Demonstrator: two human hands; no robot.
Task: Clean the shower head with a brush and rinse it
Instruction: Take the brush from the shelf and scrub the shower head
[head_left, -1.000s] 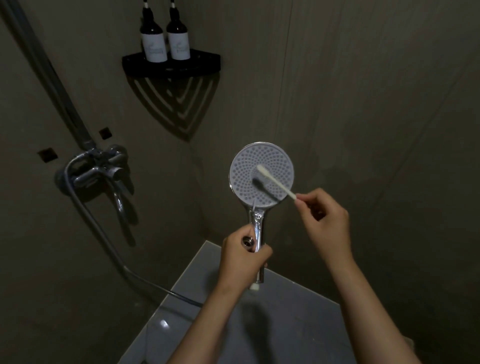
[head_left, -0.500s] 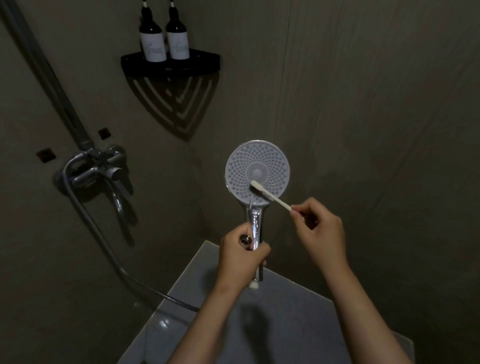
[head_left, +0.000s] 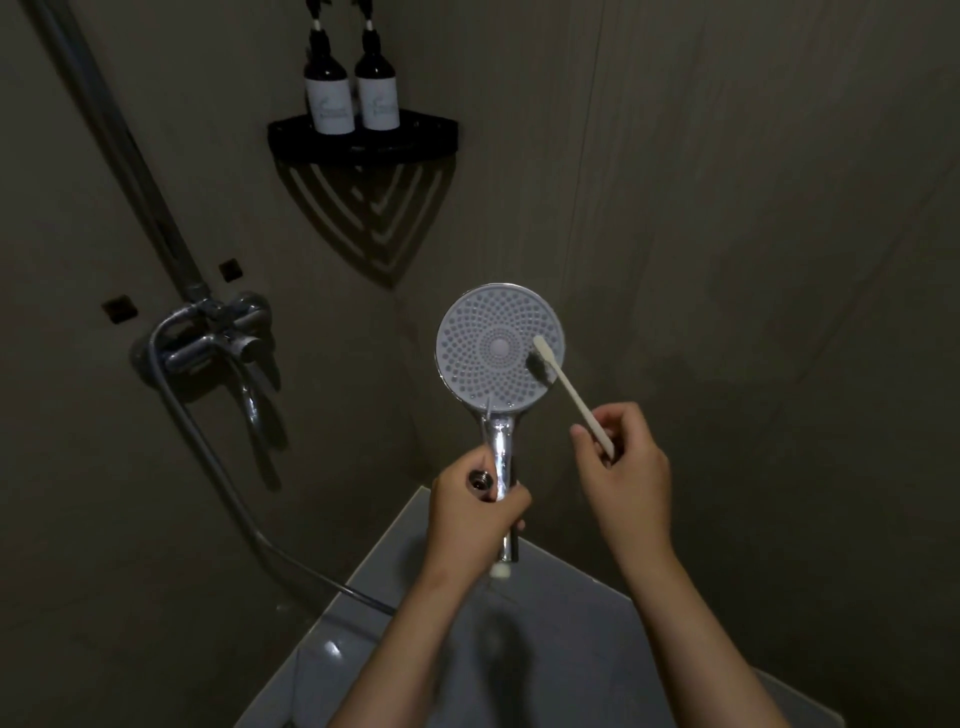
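Dim shower corner: a brush (head_left: 570, 393) meets the shower head (head_left: 493, 348).
Left hand (head_left: 475, 512) grips the chrome handle, face upright; right hand (head_left: 621, 467) pinches the brush, bristles on the face's right edge.

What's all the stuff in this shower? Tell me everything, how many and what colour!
shower head: one, pale round face and shiny handle, held up in the middle
brush: one, white with dark bristles, its tip on the right side of the shower head's face
bottles: two, dark with white labels, side by side on the shelf
shelf: one, black, in the wall corner up top
tap: one, shiny metal, on the left wall
hose: one, grey, running from the tap down toward the ledge
ledge: one, grey, below the hands
left hand: grips the shower head's handle
right hand: pinches the brush's end
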